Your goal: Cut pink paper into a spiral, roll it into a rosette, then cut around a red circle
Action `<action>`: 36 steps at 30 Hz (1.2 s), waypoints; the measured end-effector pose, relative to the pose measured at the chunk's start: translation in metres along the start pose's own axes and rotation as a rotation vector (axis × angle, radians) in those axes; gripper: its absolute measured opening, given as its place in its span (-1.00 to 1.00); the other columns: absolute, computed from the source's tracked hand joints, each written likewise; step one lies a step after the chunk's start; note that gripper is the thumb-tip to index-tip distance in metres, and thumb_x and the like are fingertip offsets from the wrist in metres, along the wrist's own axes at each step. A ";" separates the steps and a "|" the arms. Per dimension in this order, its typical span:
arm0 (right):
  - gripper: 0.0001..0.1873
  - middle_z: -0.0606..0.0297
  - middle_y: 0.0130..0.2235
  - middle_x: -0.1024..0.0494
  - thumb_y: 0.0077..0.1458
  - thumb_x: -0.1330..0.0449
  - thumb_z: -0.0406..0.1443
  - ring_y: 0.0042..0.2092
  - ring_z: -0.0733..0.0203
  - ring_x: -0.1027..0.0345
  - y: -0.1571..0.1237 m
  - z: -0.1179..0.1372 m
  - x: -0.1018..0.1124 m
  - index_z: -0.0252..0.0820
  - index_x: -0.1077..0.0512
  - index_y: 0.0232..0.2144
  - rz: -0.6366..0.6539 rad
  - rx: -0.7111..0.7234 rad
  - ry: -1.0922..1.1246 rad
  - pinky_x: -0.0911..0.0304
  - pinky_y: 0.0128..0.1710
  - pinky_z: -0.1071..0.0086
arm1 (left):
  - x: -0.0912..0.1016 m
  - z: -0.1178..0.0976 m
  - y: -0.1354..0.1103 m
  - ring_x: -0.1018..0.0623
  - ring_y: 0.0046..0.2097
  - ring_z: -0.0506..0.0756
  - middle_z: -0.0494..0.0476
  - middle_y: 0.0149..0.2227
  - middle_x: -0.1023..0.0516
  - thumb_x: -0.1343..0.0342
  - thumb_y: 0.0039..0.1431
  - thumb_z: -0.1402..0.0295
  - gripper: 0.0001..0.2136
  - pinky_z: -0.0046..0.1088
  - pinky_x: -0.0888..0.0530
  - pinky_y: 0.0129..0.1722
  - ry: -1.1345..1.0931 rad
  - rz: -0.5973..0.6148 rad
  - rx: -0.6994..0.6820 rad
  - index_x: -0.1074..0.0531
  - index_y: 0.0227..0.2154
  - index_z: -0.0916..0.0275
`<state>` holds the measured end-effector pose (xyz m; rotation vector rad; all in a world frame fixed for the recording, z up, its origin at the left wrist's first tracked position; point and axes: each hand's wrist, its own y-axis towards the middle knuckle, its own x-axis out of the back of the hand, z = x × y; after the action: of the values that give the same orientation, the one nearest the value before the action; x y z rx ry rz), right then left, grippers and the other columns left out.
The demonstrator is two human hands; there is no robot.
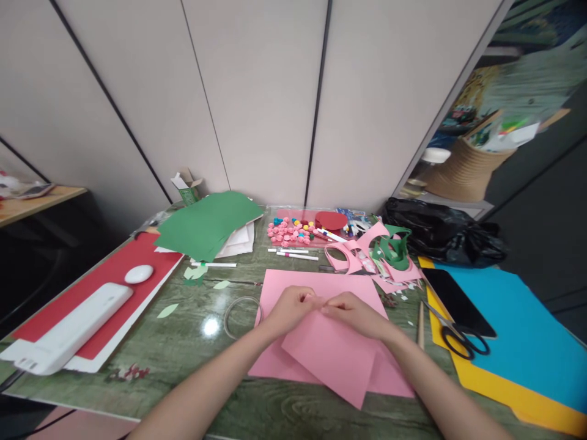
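Observation:
A smaller sheet of pink paper (332,354) is pinched along its upper edge by both hands. My left hand (293,308) grips it at the left, with thumb and fingers closed. Close beside it, my right hand (351,310) pinches the same edge, fingertips almost touching those of the left. Beneath them a larger pink sheet (316,279) lies flat on the table, partly covered by the held sheet and the forearms. A ring-shaped roll of clear tape (225,318) lies left of the larger sheet.
Pink and green paper scraps (367,253) lie behind my right hand. Black-handled scissors (458,339), a phone (456,299) and a pencil (420,325) are at the right, near blue card (518,330). Green card (211,223) and a white power strip (76,330) are at the left.

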<state>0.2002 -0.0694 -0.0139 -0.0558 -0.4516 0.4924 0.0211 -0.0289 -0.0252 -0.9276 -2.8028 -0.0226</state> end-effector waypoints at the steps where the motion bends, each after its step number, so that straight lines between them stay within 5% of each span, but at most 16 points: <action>1: -0.50 0.48 -0.58 0.12 0.12 0.01 0.00 -0.52 0.40 0.24 -0.001 0.001 0.001 -0.16 0.04 -0.65 0.016 0.000 0.006 0.25 -0.54 0.43 | 0.001 -0.002 -0.001 -0.08 -0.51 -0.06 -0.09 -0.62 -0.04 -0.06 0.01 0.16 -0.67 -0.51 -0.04 -0.51 -0.007 0.003 -0.004 -0.15 -0.67 0.26; 12: -0.43 0.51 -0.63 0.13 0.07 -0.08 0.00 -0.57 0.45 0.28 -0.010 0.010 0.017 -0.16 0.09 -0.70 0.178 0.010 0.136 0.30 -0.57 0.42 | 0.011 -0.012 -0.002 -0.06 -0.53 -0.08 -0.10 -0.63 -0.04 -0.10 -0.01 0.18 -0.63 -0.52 -0.03 -0.52 -0.109 -0.004 -0.016 -0.11 -0.70 0.26; 20: -0.43 0.52 -0.63 0.13 0.05 -0.07 0.04 -0.56 0.45 0.28 -0.007 -0.001 0.020 -0.16 0.07 -0.70 0.201 -0.028 0.142 0.30 -0.57 0.41 | 0.008 -0.013 -0.001 -0.34 -0.43 0.01 0.04 -0.52 -0.43 -0.22 -0.16 0.28 -0.84 -0.49 -0.23 -0.41 -0.168 0.024 0.060 -0.45 -0.59 0.30; 27: -0.47 0.50 -0.61 0.12 0.11 -0.02 0.02 -0.56 0.43 0.26 -0.007 -0.003 0.025 -0.16 0.07 -0.67 0.195 -0.049 0.051 0.27 -0.58 0.42 | 0.009 -0.003 0.003 -0.31 -0.48 -0.04 -0.04 -0.60 -0.36 -0.24 -0.20 0.36 -0.86 -0.52 -0.21 -0.43 -0.345 -0.109 0.171 -0.41 -0.66 0.30; 36: -0.50 0.49 -0.61 0.02 0.12 -0.04 -0.02 -0.55 0.42 0.18 -0.012 -0.009 0.040 -0.19 -0.06 -0.68 0.096 -0.070 0.096 0.20 -0.56 0.44 | 0.015 0.000 0.004 -0.40 -0.52 -0.01 0.09 -0.54 -0.48 -0.24 -0.12 0.14 -0.68 -0.51 -0.26 -0.49 -0.459 -0.019 0.266 -0.45 -0.55 0.37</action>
<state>0.2408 -0.0606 -0.0043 -0.1683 -0.3734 0.5652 0.0121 -0.0165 -0.0227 -0.9368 -3.1097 0.6200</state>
